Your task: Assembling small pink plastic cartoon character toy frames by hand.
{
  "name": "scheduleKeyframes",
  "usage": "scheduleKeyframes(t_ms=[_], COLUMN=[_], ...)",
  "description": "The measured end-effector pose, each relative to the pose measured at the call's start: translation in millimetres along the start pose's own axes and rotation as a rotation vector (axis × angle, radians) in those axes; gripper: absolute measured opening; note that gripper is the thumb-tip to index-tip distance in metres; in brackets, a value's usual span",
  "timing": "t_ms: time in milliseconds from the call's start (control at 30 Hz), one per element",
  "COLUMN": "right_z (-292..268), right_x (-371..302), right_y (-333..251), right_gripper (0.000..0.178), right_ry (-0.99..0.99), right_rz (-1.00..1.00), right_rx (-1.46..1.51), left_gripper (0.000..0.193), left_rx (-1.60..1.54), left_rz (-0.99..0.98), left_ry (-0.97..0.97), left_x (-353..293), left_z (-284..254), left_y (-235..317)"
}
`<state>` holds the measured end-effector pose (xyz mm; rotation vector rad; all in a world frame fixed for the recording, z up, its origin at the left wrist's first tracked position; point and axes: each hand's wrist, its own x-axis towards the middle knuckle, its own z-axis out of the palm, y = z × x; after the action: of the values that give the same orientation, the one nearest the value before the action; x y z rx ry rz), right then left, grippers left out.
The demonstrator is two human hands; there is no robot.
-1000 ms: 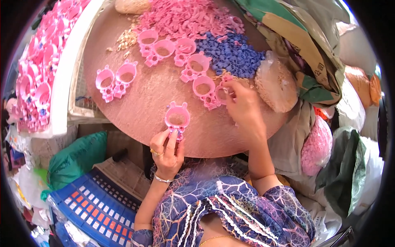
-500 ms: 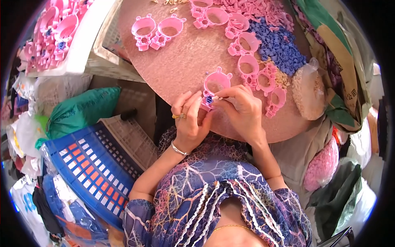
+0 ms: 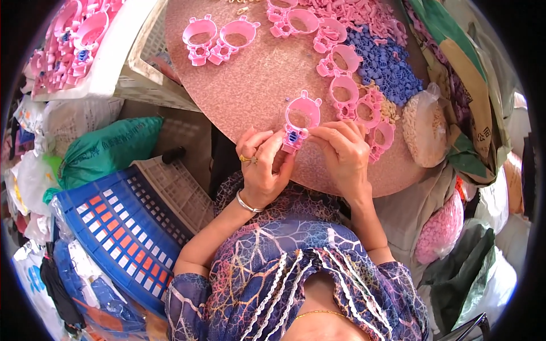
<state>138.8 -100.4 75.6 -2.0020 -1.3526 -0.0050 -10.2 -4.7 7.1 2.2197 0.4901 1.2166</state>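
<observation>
My left hand point(image 3: 264, 167) pinches the lower end of a pink plastic ring-shaped part point(image 3: 310, 103) near the round table's front edge. A small blue ribbed piece point(image 3: 293, 137) sits in the narrow end of this part, below its ring. Close against the right side of that end, my right hand point(image 3: 346, 154) has thumb and forefinger pressed together; whatever is between them is too small to make out. To the right, several similar pink parts point(image 3: 343, 90) stand in a curved row. Two more pink parts point(image 3: 238, 32) stand apart at the far left of the table.
On the table point(image 3: 250, 91) lie a heap of blue pieces point(image 3: 387, 65), a heap of pink pieces point(image 3: 364, 16) and a bag of cream-coloured pieces point(image 3: 425, 128). A white crate point(image 3: 105, 71) with pink parts stands at the left, above a blue basket point(image 3: 77, 207) and a green bag point(image 3: 114, 150).
My right fingertips have drawn slightly right and down, uncovering the blue piece. The pale bit seen at them earlier no longer shows. My left hand keeps its hold on the pink part.
</observation>
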Motion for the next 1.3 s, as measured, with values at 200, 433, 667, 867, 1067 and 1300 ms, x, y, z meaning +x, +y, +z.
scheduleKeyframes(t_ms=[200, 433, 667, 867, 1067, 1300], right_z=[-6.9, -15.4, -8.8, -3.8, 1.6, 4.7], right_x=[1.6, 7.6, 8.4, 16.7, 20.4, 20.7], right_y=[-11.9, -24.2, -30.2, -32.4, -16.5, -15.9], right_gripper=[0.018, 0.008, 0.010, 0.010, 0.022, 0.036], right_ry=[-0.069, -0.140, -0.187, -0.274, -0.220, -0.234], right_rz=[-0.013, -0.024, 0.051, 0.107, 0.001, -0.213], right_rx=[-0.024, -0.164, -0.223, -0.302, -0.127, -0.159], left_gripper=[0.059, 0.056, 0.024, 0.016, 0.020, 0.020], left_rx=[0.040, 0.059, 0.071, 0.076, -0.006, 0.000], left_rz=[0.123, 0.146, 0.172, 0.178, 0.103, -0.085], left_ry=[0.025, 0.020, 0.010, -0.048, -0.019, -0.037], left_x=[-2.1, -4.0, -6.3, -6.2, -6.3, 8.3], left_z=[1.0, 1.3, 3.9, -0.7, -2.0, -8.4], left_y=[-4.3, -4.9, -4.9, -4.0, -5.2, 8.8])
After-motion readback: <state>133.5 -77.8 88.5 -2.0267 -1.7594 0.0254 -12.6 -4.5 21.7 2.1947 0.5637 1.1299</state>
